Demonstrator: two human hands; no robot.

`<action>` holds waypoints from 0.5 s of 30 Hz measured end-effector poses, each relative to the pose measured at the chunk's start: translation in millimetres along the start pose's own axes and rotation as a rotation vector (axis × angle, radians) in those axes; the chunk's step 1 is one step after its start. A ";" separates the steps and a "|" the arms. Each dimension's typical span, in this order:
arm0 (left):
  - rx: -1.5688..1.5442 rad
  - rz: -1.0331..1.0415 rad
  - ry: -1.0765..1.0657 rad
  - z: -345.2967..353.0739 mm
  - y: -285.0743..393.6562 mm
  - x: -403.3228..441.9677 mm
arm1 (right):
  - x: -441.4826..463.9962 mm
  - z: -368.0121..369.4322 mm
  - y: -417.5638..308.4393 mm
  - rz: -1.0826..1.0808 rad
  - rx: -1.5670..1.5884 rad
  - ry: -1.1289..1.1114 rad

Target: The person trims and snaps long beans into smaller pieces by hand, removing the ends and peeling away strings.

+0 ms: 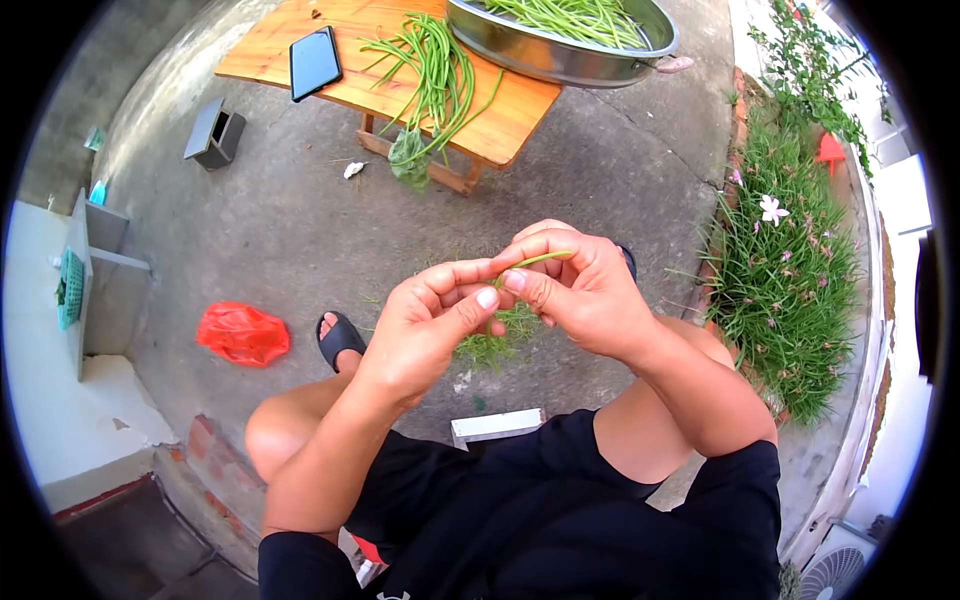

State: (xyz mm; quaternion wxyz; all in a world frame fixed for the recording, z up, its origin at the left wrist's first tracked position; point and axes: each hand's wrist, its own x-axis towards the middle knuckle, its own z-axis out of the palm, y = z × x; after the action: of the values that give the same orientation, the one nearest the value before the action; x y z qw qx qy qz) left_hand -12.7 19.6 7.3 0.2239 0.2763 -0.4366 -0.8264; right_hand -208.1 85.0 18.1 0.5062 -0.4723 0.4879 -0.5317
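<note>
Over my lap, my left hand and my right hand meet, fingers closed in a pinch. Between the fingertips of both is a thin green stalk, its free end sticking out across the right fingers. On the low wooden table ahead lies a heap of long green stalks, some drooping over the near edge. A large oval metal basin beside the heap holds cut green stalks. Below my hands, a pile of fine green scraps lies on the ground.
A tablet rests on the table, and a thin green plastic bag hangs at its edge. A red plastic bag lies near my left foot. Grassy plants line the right side; a grey box stands at left.
</note>
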 end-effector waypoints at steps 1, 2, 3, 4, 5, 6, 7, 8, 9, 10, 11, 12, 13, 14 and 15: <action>0.012 -0.020 0.019 -2.1 -1.3 -1.1 | 0.0 -1.5 -2.2 0.046 0.039 -0.004; 0.026 -0.039 0.038 -2.9 -2.4 -2.0 | 0.1 -3.9 -6.1 0.092 0.077 -0.007; -0.002 -0.031 0.081 -0.6 -2.5 -3.1 | 0.0 -5.8 -9.0 0.138 0.117 -0.011; 0.000 -0.023 0.085 -0.4 -2.2 -3.5 | -0.1 -7.0 -10.6 0.135 0.115 0.007; 0.002 -0.015 0.091 -0.9 -2.1 -4.1 | -0.2 -8.0 -11.6 0.132 0.114 0.023; 0.004 -0.007 0.097 -1.6 -1.9 -4.7 | 0.0 -8.4 -11.9 0.131 0.113 0.039; 0.019 -0.013 0.097 -2.5 -1.0 -5.3 | 0.5 -8.3 -11.8 0.128 0.099 0.038; 0.035 -0.019 0.096 -3.6 0.4 -5.9 | 0.9 -7.9 -11.5 0.125 0.086 0.037; 0.052 -0.026 0.095 -3.8 1.7 -6.4 | 1.1 -7.4 -11.1 0.121 0.073 0.036; 0.043 -0.015 0.099 -1.4 3.3 -6.6 | 1.1 -7.0 -9.9 0.133 0.050 0.010; 0.034 -0.004 0.102 2.7 4.9 -6.7 | 1.0 -6.6 -8.1 0.146 0.028 -0.016; 0.025 0.007 0.106 4.6 5.5 -6.6 | 0.8 -6.0 -6.7 0.158 0.005 -0.042; 0.029 0.009 0.111 3.8 4.8 -6.1 | 0.8 -5.1 -5.9 0.157 0.023 -0.055; 0.032 0.010 0.115 2.7 3.7 -5.2 | 0.8 -4.1 -5.4 0.157 0.040 -0.067; 0.035 0.012 0.119 2.1 3.0 -4.7 | 0.7 -2.9 -5.1 0.157 0.058 -0.079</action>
State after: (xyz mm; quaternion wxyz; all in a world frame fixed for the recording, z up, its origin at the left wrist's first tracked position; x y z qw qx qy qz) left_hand -10.3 22.2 12.0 0.2498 0.3263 -0.4386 -0.7992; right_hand -211.4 84.5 23.0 0.5786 -0.4385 0.4874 -0.4851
